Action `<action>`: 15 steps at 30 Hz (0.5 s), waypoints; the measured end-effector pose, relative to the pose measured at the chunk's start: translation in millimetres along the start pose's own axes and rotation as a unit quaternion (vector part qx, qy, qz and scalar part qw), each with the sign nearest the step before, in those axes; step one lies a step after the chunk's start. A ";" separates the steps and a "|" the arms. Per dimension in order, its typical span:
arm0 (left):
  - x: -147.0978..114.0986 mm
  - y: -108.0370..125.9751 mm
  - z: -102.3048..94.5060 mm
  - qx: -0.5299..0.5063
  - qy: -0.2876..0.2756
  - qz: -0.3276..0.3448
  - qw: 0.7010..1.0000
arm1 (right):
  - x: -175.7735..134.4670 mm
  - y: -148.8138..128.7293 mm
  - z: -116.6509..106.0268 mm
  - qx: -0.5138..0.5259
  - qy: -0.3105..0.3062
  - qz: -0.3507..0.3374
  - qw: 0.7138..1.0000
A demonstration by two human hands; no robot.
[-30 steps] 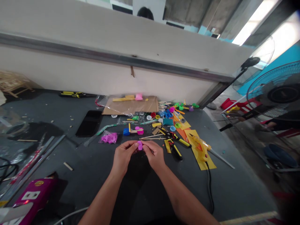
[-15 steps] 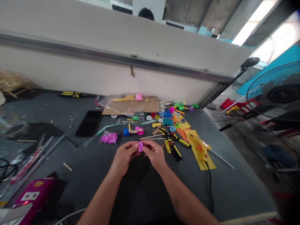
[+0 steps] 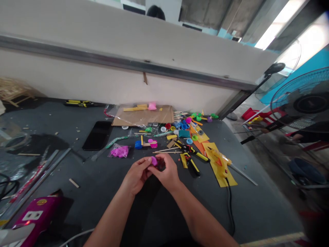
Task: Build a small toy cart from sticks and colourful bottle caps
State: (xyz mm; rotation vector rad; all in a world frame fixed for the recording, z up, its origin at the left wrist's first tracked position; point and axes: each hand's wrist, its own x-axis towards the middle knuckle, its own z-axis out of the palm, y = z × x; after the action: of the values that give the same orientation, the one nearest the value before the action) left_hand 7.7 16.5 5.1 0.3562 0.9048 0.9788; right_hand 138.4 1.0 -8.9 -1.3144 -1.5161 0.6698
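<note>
A small lump of purple modelling clay (image 3: pixel 154 161) is between my fingertips, above the near middle of the dark table. My left hand (image 3: pixel 136 175) pinches it from the left, thumb on top. My right hand (image 3: pixel 168 173) curls in from the other side, its index finger at the clay's edge and its thumb lower down, close to the left fingers. Just beyond the left hand lies a clear bag of purple clay (image 3: pixel 119 151). Behind the hands sits a small piece of blue and pink clay joined with sticks (image 3: pixel 146 144).
Yellow-handled pliers (image 3: pixel 191 164) and a yellow glue gun (image 3: pixel 221 163) with a black cord lie to the right. Colourful small pots (image 3: pixel 189 141) and a cardboard sheet (image 3: pixel 144 120) are behind. A phone (image 3: pixel 97 136) and a magenta power strip (image 3: pixel 38 218) occupy the left.
The purple clay has turned between the fingers and shows a different side. My right hand has rolled inward, its thumb now lower and nearer the left fingers.
</note>
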 end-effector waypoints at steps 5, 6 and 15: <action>-0.3 -0.7 -1.2 -0.013 -0.024 -0.009 1.000 | 2.9 -3.3 -4.2 -0.051 -0.006 -0.055 0.997; -0.2 -1.0 -1.4 -0.016 -0.021 -0.008 1.000 | 3.4 -3.1 -5.3 -0.052 -0.007 -0.063 0.997; 2.5 -1.3 -3.6 -0.021 -0.005 -0.017 1.000 | 5.2 -2.0 -9.2 -0.067 -0.027 -0.104 0.992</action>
State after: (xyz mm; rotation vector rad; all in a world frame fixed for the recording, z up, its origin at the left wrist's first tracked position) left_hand 6.1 17.5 0.9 0.3098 0.8775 0.9627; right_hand 146.4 3.6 -2.2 -1.2243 -1.7387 0.4802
